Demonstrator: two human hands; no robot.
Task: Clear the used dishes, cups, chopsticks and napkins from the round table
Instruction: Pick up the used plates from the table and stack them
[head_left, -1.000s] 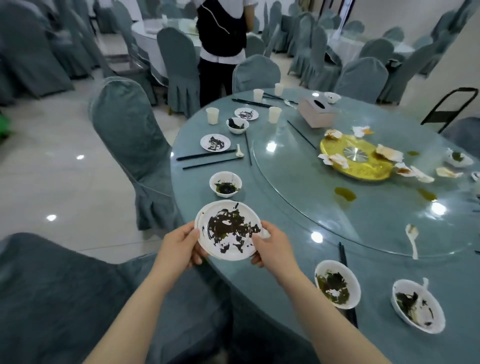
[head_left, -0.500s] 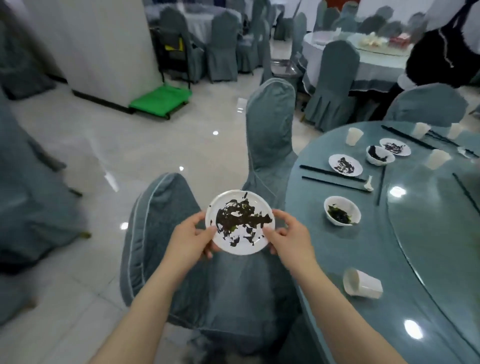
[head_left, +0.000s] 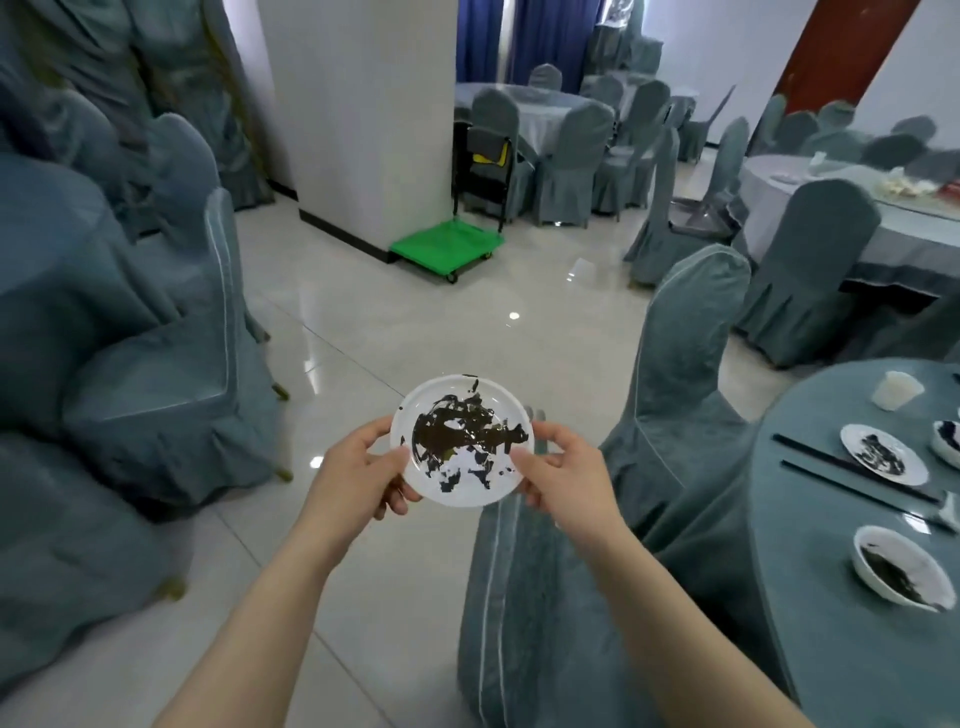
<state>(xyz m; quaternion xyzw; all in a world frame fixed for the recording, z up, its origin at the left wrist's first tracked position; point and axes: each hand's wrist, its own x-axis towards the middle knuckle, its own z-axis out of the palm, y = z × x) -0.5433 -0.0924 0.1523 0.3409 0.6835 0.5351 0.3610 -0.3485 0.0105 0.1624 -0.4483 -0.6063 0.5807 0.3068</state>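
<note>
1. Head view, the hold: a white plate smeared with dark sauce and scraps is held level in the air by both hands, out over the tiled floor and well clear of the round table. The left hand pinches the plate's left rim, thumb on top and fingers curled beneath; the right hand grasps the right rim the same way.

2. Head view, what remains: along the table's near-left edge sit a bowl with dark leftovers, a second soiled plate, black chopsticks and a paper cup. A covered chair stands between the person and the table.

3. Head view, the likely destination: a green trolley stands by the white pillar, though whether the plate goes there cannot be told.

4. Doing it well: the step in hand looks like carrying the plate away. It should stay flat so the wet residue does not slide off, thumbs kept on the clean rim, with a steady path around the chairs.
</note>
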